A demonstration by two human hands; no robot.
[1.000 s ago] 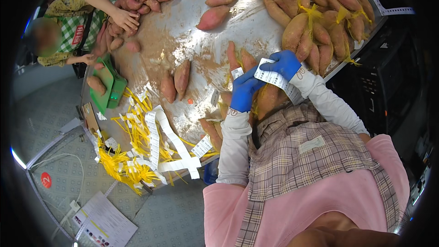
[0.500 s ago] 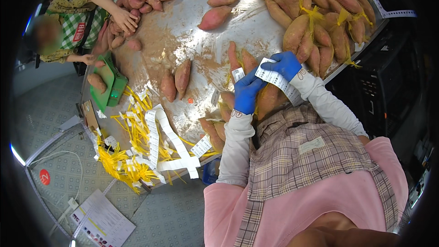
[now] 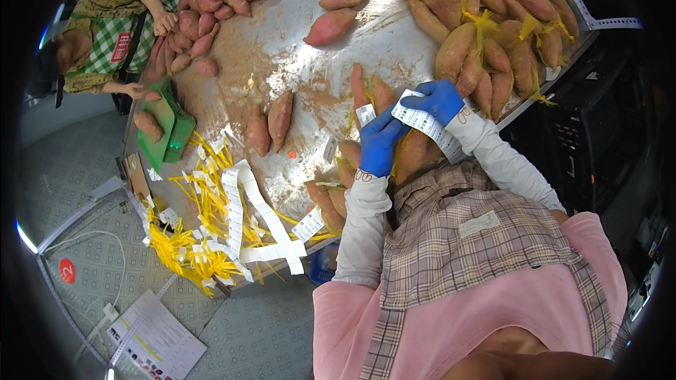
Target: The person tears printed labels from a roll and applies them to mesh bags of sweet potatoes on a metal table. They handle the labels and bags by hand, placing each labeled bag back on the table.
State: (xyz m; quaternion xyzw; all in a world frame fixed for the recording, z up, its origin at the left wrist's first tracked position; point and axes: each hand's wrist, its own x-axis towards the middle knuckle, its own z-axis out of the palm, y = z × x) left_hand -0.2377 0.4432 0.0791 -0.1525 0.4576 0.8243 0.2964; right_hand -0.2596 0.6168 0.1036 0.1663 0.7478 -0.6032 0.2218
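Both my hands wear blue gloves and meet at a white strip of printed labels (image 3: 431, 127). My right hand (image 3: 438, 100) pinches the strip's upper end, and the rest of it curls down toward my apron. Close beside it, my left hand (image 3: 381, 142) has its fingers closed at the strip's left edge. Under and around the hands lie sweet potatoes (image 3: 411, 155) in yellow net bags, partly hidden by the gloves and the strip. A small tag (image 3: 365, 114) sits on a bag just beyond my left hand. Another label (image 3: 309, 225) lies on sweet potatoes at the table's near edge.
Filled net bags of sweet potatoes (image 3: 486, 49) crowd the far right. Loose ones (image 3: 280, 121) lie mid-table. To the left are yellow net ties (image 3: 184, 243), a long label strip (image 3: 236, 211) and a green scale (image 3: 166, 127). A co-worker (image 3: 105, 42) stands by a far-left pile.
The co-worker's far hand has drawn back from the sweet potato pile toward the body. My hands and the label strip stay almost in place.
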